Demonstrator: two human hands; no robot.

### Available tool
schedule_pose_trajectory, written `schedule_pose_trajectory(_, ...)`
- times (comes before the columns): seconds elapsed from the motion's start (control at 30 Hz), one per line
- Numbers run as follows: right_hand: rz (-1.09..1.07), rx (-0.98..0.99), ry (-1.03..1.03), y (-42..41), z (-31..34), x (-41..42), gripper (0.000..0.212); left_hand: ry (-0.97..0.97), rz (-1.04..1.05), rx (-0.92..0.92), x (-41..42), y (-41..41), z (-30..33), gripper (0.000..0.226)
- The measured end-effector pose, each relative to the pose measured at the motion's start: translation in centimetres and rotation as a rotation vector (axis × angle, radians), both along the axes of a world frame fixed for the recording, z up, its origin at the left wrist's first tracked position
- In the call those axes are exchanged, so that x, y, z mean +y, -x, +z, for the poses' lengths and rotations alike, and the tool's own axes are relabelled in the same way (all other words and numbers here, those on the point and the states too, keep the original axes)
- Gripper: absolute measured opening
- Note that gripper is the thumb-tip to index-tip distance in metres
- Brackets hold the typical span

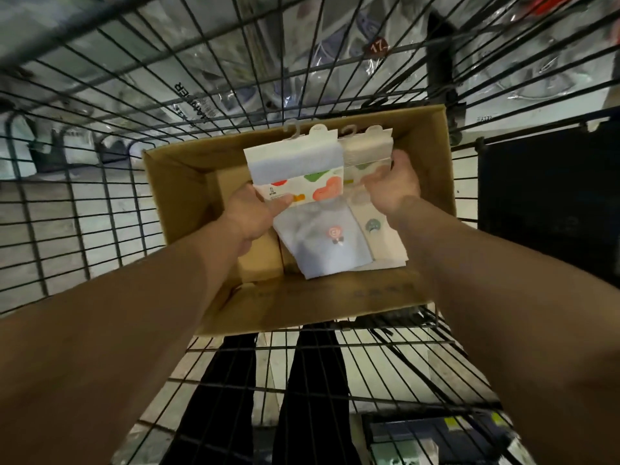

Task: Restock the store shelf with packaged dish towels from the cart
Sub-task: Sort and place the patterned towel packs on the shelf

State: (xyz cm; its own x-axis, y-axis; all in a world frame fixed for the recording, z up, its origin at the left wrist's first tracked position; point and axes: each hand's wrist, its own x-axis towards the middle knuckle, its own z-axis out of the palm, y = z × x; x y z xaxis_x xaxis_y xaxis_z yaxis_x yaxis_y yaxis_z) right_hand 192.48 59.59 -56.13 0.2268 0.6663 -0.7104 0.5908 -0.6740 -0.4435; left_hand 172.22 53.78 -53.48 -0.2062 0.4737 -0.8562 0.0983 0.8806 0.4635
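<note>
The wire cart (pixel 100 182) carries an open cardboard box (pixel 174 182) on its basket floor; the box sits toward the cart's right side, its far wall close to the cart's far mesh wall. My legs in dark trousers (pixel 312 380) show through the mesh below the box's near edge.

Both my forearms reach over the box's near wall into its opening. I hold two stacks of packaged dish towels above the box floor, side by side and touching, hanger tabs pointing to the box's far wall.

The blue towel pack (pixel 322 243) lies uppermost on the left stack; its card band shows coloured heart shapes. My left hand (pixel 250 214) grasps this stack at its left edge, thumb curled over the band, fingers hidden beneath.

The white towel pack (pixel 372 229) tops the right stack. My right hand (pixel 391 184) grasps it at its right edge, fingers curled onto the top face.
</note>
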Motion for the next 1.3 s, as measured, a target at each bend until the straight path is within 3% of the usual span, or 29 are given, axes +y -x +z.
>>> schedule_pose_trajectory(0.1,-0.041,0.065,0.059,-1.2,1.3,0.0,0.032,-0.025,-0.018,-0.010,-0.2,-0.1,0.9,0.030)
schedule_pose_trajectory(0.33,-0.058,0.248,0.177,-0.7,4.7,-4.3,0.035,-0.042,-0.128,-0.037,-1.4,1.0,4.6,0.031)
schedule_pose_trajectory(0.47,-0.053,0.265,0.145,0.4,9.0,-7.2,0.026,-0.056,-0.255,0.003,-2.3,2.9,7.5,0.044)
schedule_pose_trajectory(0.63,-0.408,0.406,0.053,2.2,15.1,-11.3,0.023,-0.134,-0.326,-0.038,-2.7,5.6,12.3,0.047)
schedule_pose_trajectory(0.77,-0.640,0.561,-0.070,4.4,19.3,-15.1,0.016,-0.207,-0.368,-0.096,-2.7,7.5,16.7,0.048)
schedule_pose_trajectory(1.0,-0.837,0.625,-0.337,5.2,28.2,-20.0,0.028,-0.364,-0.570,-0.218,-1.9,6.3,25.8,0.033)
schedule_pose_trajectory(1.13,-0.903,0.592,-0.568,3.7,34.2,-23.5,0.026,-0.525,-0.779,-0.253,-1.4,2.4,30.1,0.070)
schedule_pose_trajectory(1.3,-1.020,0.546,-0.803,1.3,40.8,-30.4,0.015,-0.700,-0.913,-0.353,-5.6,-3.5,35.9,0.055)
